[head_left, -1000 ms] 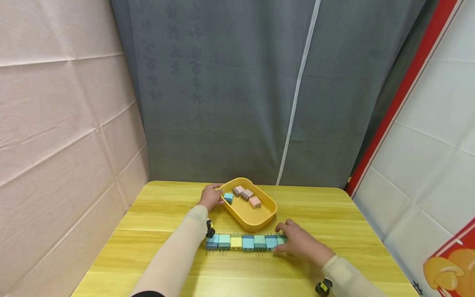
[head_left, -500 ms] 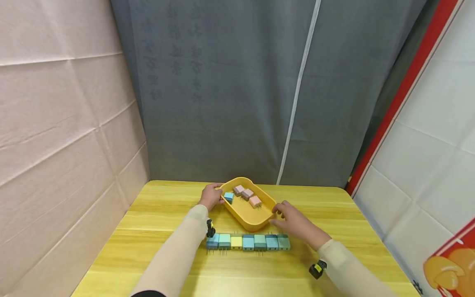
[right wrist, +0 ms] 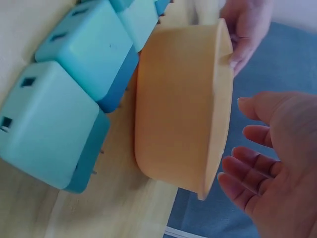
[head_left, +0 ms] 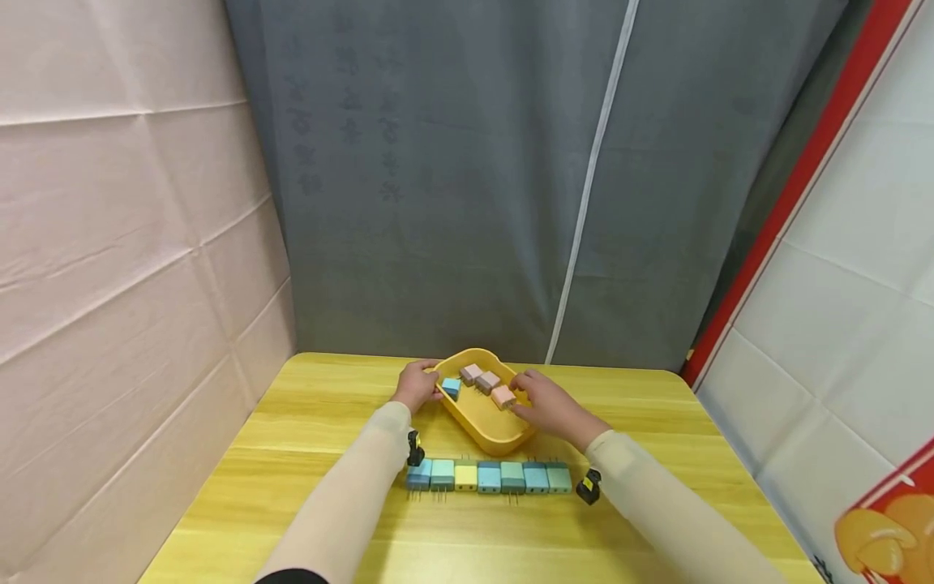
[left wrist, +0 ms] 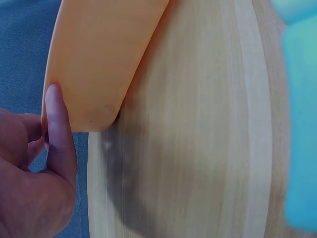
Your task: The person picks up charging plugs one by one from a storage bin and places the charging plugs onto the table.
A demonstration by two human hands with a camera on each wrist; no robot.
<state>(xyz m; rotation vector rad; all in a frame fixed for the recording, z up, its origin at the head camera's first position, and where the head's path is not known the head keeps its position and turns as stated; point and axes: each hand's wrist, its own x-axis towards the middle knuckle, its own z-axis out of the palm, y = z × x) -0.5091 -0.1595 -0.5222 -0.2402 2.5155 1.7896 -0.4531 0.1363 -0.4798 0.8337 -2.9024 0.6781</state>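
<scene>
At its left end, the yellow tray [head_left: 487,426] is gripped by my left hand [head_left: 416,386]; the left wrist view shows the thumb along the tray's outer wall [left wrist: 99,59]. Inside lie a blue block [head_left: 451,388], two mauve-pink blocks [head_left: 471,373] and a lighter pink block [head_left: 503,396], with thin pins on some. My right hand [head_left: 549,405] reaches over the right rim, fingertips beside the lighter pink block. In the right wrist view that hand [right wrist: 277,153] has thumb and fingers spread apart, with nothing seen between them.
In front of the tray, a straight row of blue, green and yellow blocks [head_left: 489,477] lies on the wooden table [head_left: 467,539], several pins sticking out of it. A grey curtain [head_left: 438,203] hangs behind the table's far edge.
My right hand has left the right end of the block row and moved up and left, past the tray's rim to the lighter pink block. My left hand stays on the tray.
</scene>
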